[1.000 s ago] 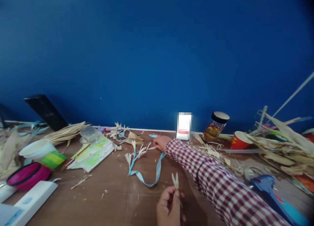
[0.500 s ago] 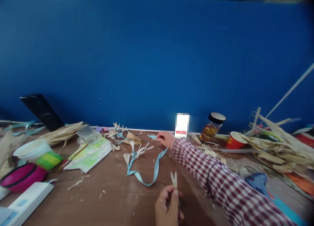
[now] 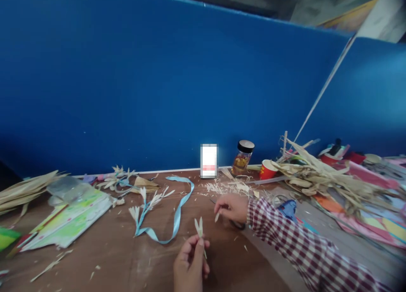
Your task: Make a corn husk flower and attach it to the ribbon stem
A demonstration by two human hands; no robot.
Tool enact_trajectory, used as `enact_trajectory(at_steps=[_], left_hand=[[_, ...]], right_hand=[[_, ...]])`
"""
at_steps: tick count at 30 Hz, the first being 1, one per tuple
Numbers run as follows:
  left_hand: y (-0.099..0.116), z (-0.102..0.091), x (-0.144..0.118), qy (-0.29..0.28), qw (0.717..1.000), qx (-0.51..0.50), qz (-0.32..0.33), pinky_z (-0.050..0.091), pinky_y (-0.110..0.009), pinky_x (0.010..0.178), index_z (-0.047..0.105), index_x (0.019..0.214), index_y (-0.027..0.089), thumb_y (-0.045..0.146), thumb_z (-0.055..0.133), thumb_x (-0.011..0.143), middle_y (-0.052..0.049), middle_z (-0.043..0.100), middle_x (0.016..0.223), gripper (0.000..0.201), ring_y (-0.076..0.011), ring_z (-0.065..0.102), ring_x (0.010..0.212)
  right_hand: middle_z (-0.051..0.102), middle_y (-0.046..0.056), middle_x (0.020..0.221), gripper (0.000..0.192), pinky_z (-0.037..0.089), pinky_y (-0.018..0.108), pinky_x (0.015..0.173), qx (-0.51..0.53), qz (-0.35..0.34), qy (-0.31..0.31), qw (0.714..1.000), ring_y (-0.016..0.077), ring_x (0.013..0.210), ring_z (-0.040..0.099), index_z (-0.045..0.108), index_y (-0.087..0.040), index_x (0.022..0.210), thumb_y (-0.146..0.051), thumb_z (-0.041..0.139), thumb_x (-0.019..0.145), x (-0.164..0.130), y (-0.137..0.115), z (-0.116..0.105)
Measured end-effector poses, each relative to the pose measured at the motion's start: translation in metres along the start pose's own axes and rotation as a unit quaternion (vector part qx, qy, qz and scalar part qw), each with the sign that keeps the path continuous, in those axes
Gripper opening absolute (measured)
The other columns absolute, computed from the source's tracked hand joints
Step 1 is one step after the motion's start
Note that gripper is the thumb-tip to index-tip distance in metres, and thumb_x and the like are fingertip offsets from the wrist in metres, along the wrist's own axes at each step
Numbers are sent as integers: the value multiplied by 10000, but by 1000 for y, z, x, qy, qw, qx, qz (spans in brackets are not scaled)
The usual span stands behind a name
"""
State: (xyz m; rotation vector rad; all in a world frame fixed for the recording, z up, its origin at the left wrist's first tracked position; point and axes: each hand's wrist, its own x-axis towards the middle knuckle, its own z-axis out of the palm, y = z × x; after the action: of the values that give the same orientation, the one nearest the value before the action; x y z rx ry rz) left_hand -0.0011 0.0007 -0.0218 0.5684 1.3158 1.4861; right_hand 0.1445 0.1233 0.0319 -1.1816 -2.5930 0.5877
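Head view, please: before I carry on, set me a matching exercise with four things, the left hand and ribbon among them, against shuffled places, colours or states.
Things:
1. Left hand
2. Ribbon
3. Jar
4. Red paper cup

Places, colours or states:
A. Light blue, curving across the brown tabletop
B. Between the jar and the husk heap
C. Pinching a forked husk piece
D. Amber inside, black around its lid

Pairs: 1-C, 2-A, 3-D, 4-B
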Motion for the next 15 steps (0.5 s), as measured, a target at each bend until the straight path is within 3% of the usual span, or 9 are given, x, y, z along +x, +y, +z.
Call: enact_trajectory(at_steps=[6,10,15], left_hand=[[2,-3,0,-32,999,12,-6,298,-164,277,597,754,137,473,680,551,-20,631,647,401,-31,396,297],[4,-4,-1,-28,1000,4,-11,299,-174,285,595,778,138,476,690,536,-7,627,636,426,-36,396,306],[5,-3,-1,-20,1000,8,-10,297,-181,279,602,767,135,490,707,492,-17,642,629,462,-40,390,299]], right_hand=[[621,-19,708,169,345,210,565,-29,11,-15,999,132,650,552,625,-218,840,-175,588,681,-4,-19,25],[601,30,886,230,360,243,637,-47,41,21,998,163,766,551,562,-206,949,-238,577,722,-5,-25,22],[618,7,821,138,364,230,654,-50,49,24,997,142,743,557,574,-215,898,-244,539,768,-30,-32,10]])
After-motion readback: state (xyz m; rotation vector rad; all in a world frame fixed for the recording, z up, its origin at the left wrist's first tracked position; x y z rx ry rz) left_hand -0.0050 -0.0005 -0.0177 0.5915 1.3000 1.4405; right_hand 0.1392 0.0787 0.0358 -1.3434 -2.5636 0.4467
